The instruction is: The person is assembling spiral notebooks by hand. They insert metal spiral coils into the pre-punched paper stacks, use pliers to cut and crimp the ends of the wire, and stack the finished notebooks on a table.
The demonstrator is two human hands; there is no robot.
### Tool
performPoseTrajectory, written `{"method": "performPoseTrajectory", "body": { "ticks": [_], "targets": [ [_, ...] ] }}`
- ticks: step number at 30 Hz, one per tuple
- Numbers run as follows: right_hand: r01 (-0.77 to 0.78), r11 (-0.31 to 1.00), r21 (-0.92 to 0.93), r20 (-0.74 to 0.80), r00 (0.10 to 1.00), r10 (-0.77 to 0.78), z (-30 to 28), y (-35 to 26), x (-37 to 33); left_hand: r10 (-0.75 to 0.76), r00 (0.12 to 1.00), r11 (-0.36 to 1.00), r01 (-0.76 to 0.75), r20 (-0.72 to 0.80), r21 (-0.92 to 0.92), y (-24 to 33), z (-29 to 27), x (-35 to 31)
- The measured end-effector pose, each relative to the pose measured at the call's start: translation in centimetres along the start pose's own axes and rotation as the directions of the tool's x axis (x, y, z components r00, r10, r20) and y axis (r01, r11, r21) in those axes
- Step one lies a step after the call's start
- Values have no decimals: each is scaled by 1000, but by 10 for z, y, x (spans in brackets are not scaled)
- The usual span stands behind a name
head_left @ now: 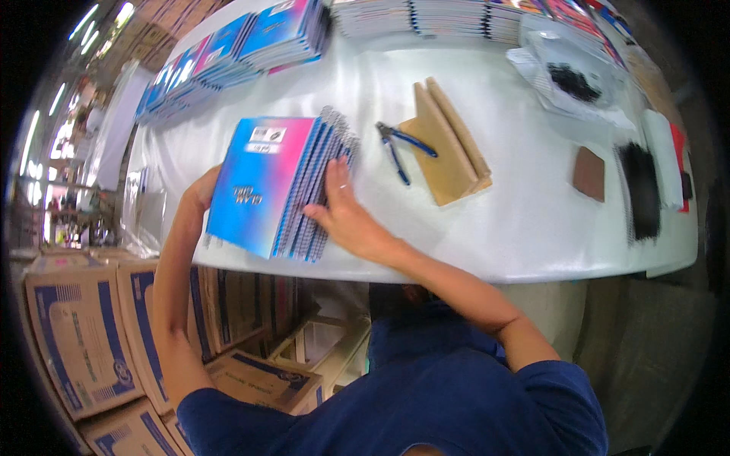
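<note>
A stack of spiral notebooks with blue and pink covers stands near the table's front edge, slightly fanned and leaning. My left hand holds its left side, with the fingers hidden behind the covers. Against the wire-bound side on the right lies my right hand, fingers pressed along the coils and thumb apart, so the stack is clasped between both hands. Blue-handled cutting pliers lie to the right, their jaws resting by a wooden jig with upright boards.
More notebook stacks line the far left, and others the far edge. At the right are a plastic bag with black pieces, a brown block and a bundle of black coils. Cardboard boxes stand below left.
</note>
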State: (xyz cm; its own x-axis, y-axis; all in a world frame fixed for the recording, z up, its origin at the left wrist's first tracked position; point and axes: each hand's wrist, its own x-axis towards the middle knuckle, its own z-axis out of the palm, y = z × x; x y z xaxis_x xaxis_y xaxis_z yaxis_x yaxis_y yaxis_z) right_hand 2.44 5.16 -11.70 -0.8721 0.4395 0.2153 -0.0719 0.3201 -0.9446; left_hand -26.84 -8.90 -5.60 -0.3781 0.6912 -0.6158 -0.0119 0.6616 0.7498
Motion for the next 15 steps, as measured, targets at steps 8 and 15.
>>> {"method": "performPoseTrajectory", "body": {
  "ticks": [8,15],
  "targets": [
    [516,825,-229,-235,794,-561,-2,-28,2,110,990,877,-55,87,-477,-2,20,-27],
    [539,746,-390,-128,771,-624,58,-49,24,186,982,846,-148,23,-513,-15,27,-40]
  ]
}}
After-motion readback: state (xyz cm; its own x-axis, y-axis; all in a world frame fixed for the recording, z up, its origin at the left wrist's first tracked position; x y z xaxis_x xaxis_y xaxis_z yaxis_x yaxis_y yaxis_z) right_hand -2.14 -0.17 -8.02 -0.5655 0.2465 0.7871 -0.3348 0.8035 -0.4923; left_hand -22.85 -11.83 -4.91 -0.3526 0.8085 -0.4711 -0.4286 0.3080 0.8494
